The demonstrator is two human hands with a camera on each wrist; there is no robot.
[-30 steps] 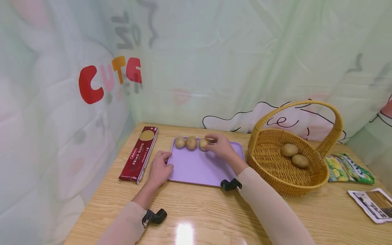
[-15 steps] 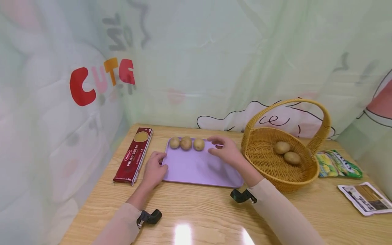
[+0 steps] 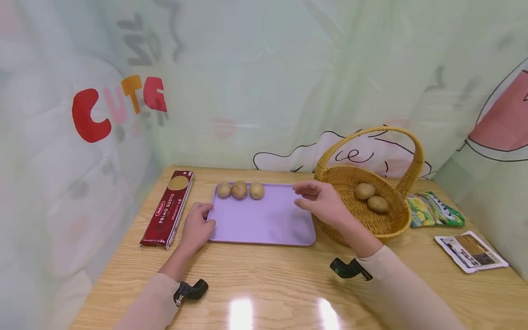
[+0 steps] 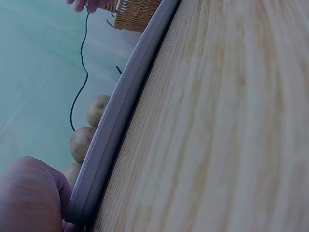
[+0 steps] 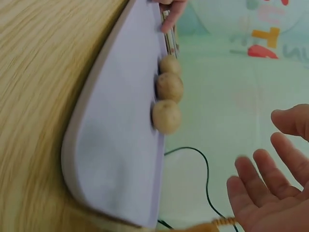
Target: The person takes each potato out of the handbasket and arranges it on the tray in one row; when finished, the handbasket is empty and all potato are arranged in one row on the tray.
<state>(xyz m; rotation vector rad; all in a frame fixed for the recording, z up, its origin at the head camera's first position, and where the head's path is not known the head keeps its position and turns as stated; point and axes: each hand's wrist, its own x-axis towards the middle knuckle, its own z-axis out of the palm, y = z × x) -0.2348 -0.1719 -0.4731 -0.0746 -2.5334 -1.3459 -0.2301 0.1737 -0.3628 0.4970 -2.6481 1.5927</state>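
My left hand [image 3: 197, 228] holds the left rim of a shallow purple tray [image 3: 264, 224], thumb and fingers at its edge. Three round, pale brown potatoes [image 3: 239, 189] sit side by side in the tray's far left part; the right wrist view shows the same row of potatoes [image 5: 169, 88]. Nothing is in my right hand [image 3: 323, 201], which hovers above the tray's right end beside the wicker basket [image 3: 402, 224]. Its fingers [image 5: 260, 179] are spread and relaxed in the right wrist view. Two more potatoes [image 3: 371, 197] lie inside the basket.
A red spaghetti packet [image 3: 168, 208] lies left of the tray. The basket's tall arched handle [image 3: 371, 130] rises at the right. Beyond it are a green and yellow bag [image 3: 435, 210] and a flat white-edged packet [image 3: 471, 251]. A printed curtain [image 3: 231, 91] hangs behind the wooden table [image 3: 264, 284].
My right hand has let go of the third potato, leaving it in the row, and moved right toward the basket. My left hand stays at the tray's rim. The head view has turned rightward.
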